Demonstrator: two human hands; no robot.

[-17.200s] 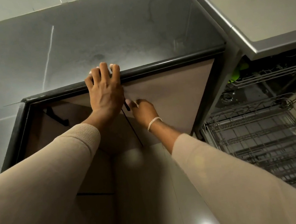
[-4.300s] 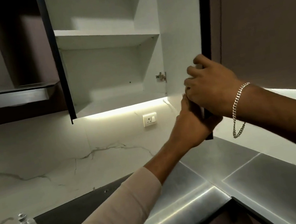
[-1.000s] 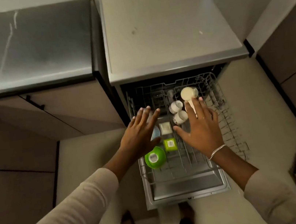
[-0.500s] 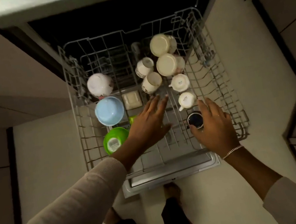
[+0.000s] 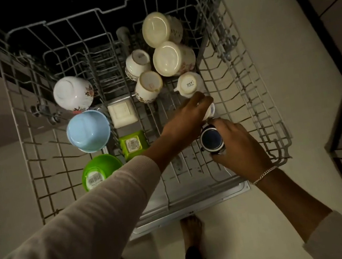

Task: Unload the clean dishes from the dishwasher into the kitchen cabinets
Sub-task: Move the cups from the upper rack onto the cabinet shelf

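Grey wire rack (image 5: 33, 132) of the dishwasher is pulled out and full of upside-down dishes, and both hands are in it. The right hand (image 5: 240, 147), the one with the bracelet (image 5: 264, 174), has fingers and thumb wrapped round a dark blue cup (image 5: 211, 139), bottom up, can't tell if it's resting on the wires or lifted. The left hand (image 5: 183, 124) reaches across just beside it, fingers curled over a small white cup (image 5: 211, 110) that sits right next to the blue one. Just past the left fingertips there's a lettered white cup (image 5: 190, 84), and further out from them two patterned cups (image 5: 148, 86) and two cream bowls (image 5: 167, 59). Well back from the fingers, on the other side of the left wrist: green tub (image 5: 133, 145), white tub (image 5: 122, 113), light blue bowl (image 5: 88, 131), green bowl (image 5: 98, 172) and a flowered white bowl (image 5: 72, 93)
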